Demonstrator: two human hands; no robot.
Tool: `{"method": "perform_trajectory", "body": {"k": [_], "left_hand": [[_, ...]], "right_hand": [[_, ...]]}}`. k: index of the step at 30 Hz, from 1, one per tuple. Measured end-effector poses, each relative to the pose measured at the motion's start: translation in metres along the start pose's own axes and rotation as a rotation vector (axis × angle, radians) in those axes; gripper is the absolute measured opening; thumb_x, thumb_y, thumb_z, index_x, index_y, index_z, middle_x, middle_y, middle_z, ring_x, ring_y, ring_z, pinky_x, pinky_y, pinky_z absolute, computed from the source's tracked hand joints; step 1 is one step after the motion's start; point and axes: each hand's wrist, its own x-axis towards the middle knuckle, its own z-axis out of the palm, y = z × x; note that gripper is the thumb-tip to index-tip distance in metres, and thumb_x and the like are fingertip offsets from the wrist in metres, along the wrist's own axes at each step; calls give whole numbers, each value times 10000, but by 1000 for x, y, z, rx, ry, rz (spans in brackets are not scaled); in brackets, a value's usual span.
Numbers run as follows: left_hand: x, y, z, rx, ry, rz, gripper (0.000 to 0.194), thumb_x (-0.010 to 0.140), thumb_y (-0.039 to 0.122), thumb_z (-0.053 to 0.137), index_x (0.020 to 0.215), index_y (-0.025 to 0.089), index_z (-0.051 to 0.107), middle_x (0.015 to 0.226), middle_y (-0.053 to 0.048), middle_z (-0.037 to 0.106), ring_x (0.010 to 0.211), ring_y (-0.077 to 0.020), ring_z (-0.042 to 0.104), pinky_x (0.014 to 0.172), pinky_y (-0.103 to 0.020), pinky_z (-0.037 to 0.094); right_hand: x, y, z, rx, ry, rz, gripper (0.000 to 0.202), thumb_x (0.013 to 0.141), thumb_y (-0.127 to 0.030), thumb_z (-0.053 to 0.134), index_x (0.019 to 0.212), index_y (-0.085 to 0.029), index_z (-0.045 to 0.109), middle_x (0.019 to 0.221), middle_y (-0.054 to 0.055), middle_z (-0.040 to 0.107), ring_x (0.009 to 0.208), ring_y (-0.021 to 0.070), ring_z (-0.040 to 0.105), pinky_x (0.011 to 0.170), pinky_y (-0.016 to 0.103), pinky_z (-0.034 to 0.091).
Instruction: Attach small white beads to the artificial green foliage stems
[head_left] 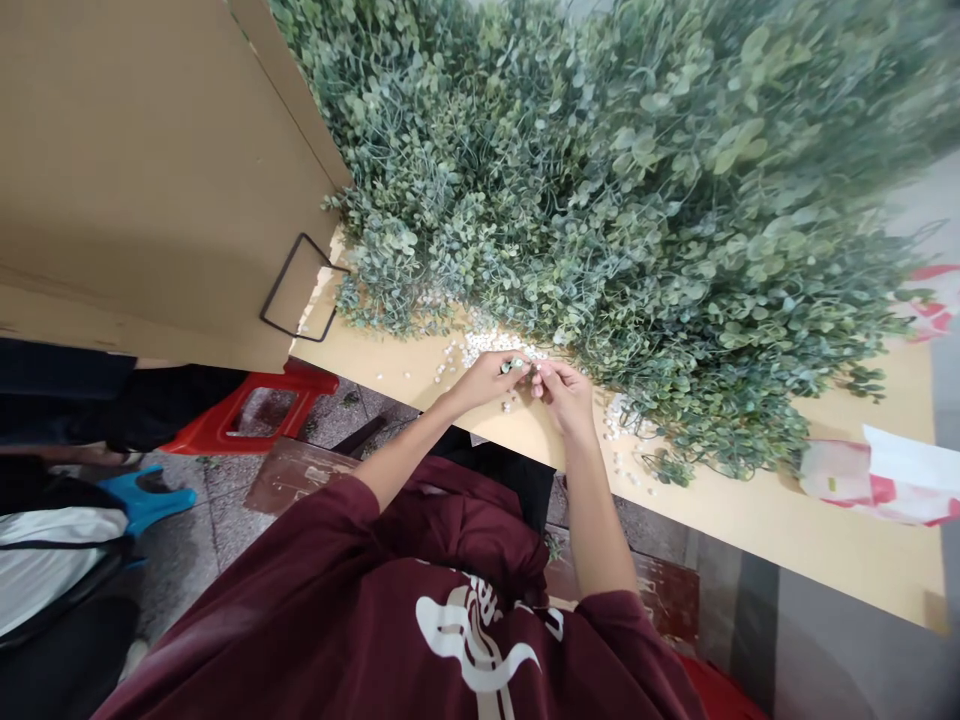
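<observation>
My left hand (480, 380) is closed in a pinch on a small green leaf sprig (513, 365), whose leaves show between thumb and fingers. Close against it, my right hand (570, 402) also pinches, its fingertips on what looks like a small white piece (538, 367). Both hands meet just above the front edge of the table (390, 358). Behind them lies a scatter of small white pieces (487, 345). Beyond these rises a large heap of artificial green foliage (540, 210).
A big cardboard box (150, 170) stands at the left, a black wire frame (300, 290) by its corner. Plastic packaging (847, 475) lies at the right. Below left are a red plastic stool (255, 410), a blue stool (146, 497) and part of another person (60, 560).
</observation>
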Motion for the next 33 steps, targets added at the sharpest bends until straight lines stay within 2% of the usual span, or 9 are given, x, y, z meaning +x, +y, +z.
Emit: {"method": "perform_trajectory", "body": {"k": [4, 7, 11, 19, 33], "left_hand": [[5, 2, 0, 21, 4, 62, 456, 877, 534, 528, 997, 122, 681, 879, -65, 703, 794, -161, 634, 731, -238, 480], [2, 4, 0, 27, 1, 105, 452, 888, 536, 511, 973, 126, 680, 930, -75, 700, 855, -173, 631, 793, -255, 466], [-2, 7, -1, 14, -32, 145, 459, 895, 544, 495, 913, 122, 677, 899, -71, 692, 830, -166, 620, 798, -260, 455], [-4, 12, -4, 4, -91, 130, 471, 896, 547, 489, 852, 114, 668, 840, -61, 686, 768, -149, 605, 766, -243, 440], [-2, 11, -5, 42, -113, 140, 474, 899, 559, 470, 835, 129, 659, 804, -47, 666, 758, -153, 595, 762, -251, 436]], "right_hand": [[6, 0, 2, 62, 15, -19, 272, 713, -433, 772, 836, -199, 708, 611, -25, 579, 486, 80, 481, 492, 225, 437], [4, -2, 3, 71, 17, -22, 278, 703, -446, 781, 806, -197, 712, 585, -27, 564, 470, 77, 460, 473, 220, 422], [0, -3, 3, 81, 13, -26, 274, 717, -452, 772, 800, -198, 715, 570, -32, 550, 453, 70, 434, 458, 215, 401], [-2, -4, 1, 71, -68, -7, 249, 767, -440, 730, 789, -195, 688, 546, -47, 521, 423, 60, 388, 442, 209, 363], [-3, -5, 3, 76, -24, -1, 228, 760, -412, 743, 761, -191, 687, 534, -51, 505, 414, 53, 375, 429, 204, 351]]}}
